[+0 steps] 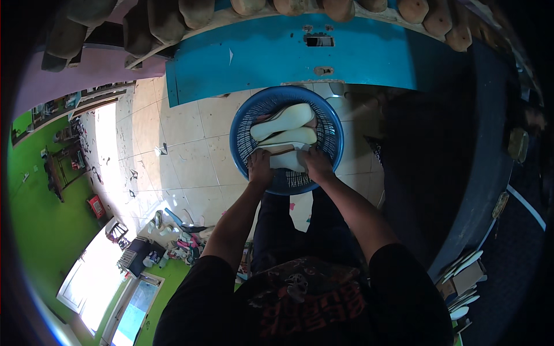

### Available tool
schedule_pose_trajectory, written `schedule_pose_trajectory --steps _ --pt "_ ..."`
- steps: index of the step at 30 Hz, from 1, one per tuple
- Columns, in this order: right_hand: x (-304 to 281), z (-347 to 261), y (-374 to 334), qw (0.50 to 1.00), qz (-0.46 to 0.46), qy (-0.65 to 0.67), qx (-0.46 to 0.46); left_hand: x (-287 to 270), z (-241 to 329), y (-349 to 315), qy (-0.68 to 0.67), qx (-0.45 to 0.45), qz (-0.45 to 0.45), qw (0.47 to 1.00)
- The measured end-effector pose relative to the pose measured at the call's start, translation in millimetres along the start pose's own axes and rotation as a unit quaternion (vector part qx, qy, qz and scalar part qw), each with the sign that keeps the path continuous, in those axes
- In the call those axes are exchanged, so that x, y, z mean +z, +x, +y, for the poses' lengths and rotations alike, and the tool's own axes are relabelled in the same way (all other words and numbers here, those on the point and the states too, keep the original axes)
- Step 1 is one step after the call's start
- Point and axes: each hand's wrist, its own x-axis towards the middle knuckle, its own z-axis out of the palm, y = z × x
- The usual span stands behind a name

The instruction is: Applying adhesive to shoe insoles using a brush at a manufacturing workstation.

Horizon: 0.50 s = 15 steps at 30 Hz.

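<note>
A round blue plastic basket [235, 141] in front of me holds several pale, foot-shaped shoe soles [284, 122] with brownish sides, lying across one another. At the basket's near side, my left hand [261, 167] grips one end of the nearest pale soles [288, 160]. My right hand [317, 165] has its fingers closed round the other end. A brown strip shows between these soles. My palms hide part of both ends, so how many soles are in my grip cannot be made out.
Beyond the basket stands a blue panel [259, 55] with cut-outs. Wooden shoe lasts [291, 6] line a rack along the top. Scraps lie on the tiled floor [190, 153] to the left. More pale soles [464, 265] are stacked at lower right, beside a dark surface.
</note>
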Motion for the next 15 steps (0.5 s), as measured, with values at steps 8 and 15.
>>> schedule_pose_trajectory --steps 8,15 --pt "-12 -19 14 0.992 -0.099 -0.062 0.043 39 -17 3 -0.058 -0.031 -0.092 0.994" --pt "26 -29 3 0.989 -0.098 -0.090 0.073 61 -11 1 -0.113 0.019 -0.075 0.991"
